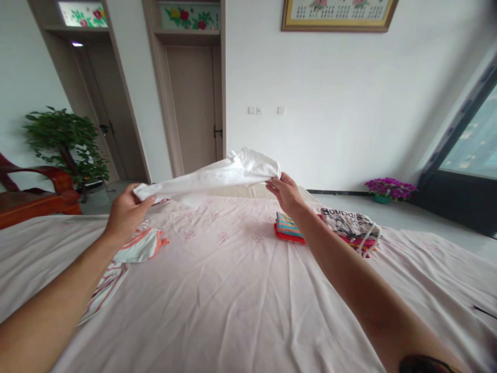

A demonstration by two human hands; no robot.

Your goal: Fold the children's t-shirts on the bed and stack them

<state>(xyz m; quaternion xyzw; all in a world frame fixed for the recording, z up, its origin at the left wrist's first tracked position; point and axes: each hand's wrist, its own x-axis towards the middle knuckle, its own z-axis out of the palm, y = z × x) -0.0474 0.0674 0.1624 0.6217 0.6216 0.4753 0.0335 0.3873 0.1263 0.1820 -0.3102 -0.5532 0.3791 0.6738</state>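
Note:
A white cloth garment [229, 173] is stretched in the air between my two hands, above a pale pink flowered sheet [233, 280]. My left hand [130, 210] grips its left end between thumb and fingers. At the opposite end, my right hand [286, 191] pinches the garment's edge. The garment is bunched and partly blurred, so its exact kind cannot be made out. Below my left hand lie loose clothes, one white with orange trim [142, 246] and one striped [104, 290]. Folded blue-and-orange striped clothing [287, 225] on red cloth sits beneath my right forearm.
Farther right on the sheet is a folded pile with a printed garment [347, 225] and a white drawstring. Beyond the bed stand a wooden chair [39, 191], a leafy plant [66, 140] and purple flowers [390, 189]. A white wall [330, 103] rises behind.

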